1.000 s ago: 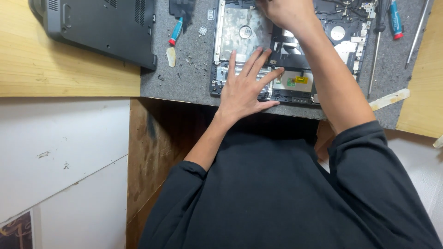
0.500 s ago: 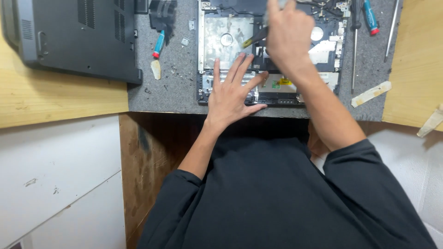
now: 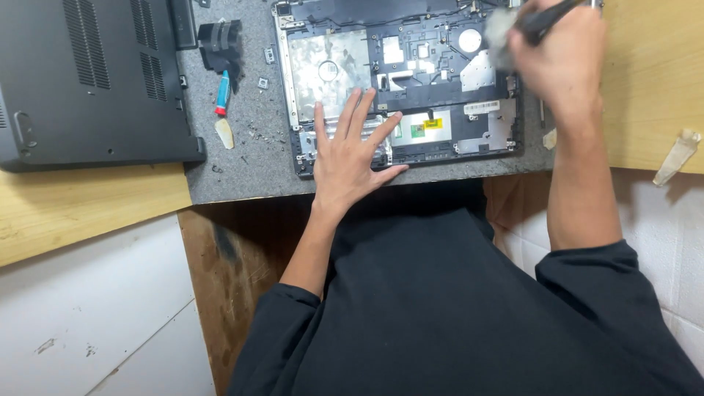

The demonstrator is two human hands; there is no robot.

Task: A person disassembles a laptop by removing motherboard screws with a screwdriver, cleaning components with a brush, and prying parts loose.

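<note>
An opened laptop base (image 3: 440, 73) with bare metal plate and dark circuit parts lies on a grey mat (image 3: 242, 172). My left hand (image 3: 352, 158) rests flat on its front edge, fingers spread, holding nothing. My right hand (image 3: 561, 62) hovers over the base's right end, closed around a dark-handled brush whose pale bristles (image 3: 499, 29) touch the parts near the top right corner.
A black laptop bottom cover (image 3: 88, 81) lies at the left, partly on the wooden bench (image 3: 88, 202). Between it and the base are a black part (image 3: 220, 37), a small blue and red tool (image 3: 222, 94) and a pale pick (image 3: 224, 133). A translucent pry piece (image 3: 678, 155) lies far right.
My right hand has moved with the brush from the middle of the laptop base to its right end. My left hand stays flat on the front edge. The view has shifted.
</note>
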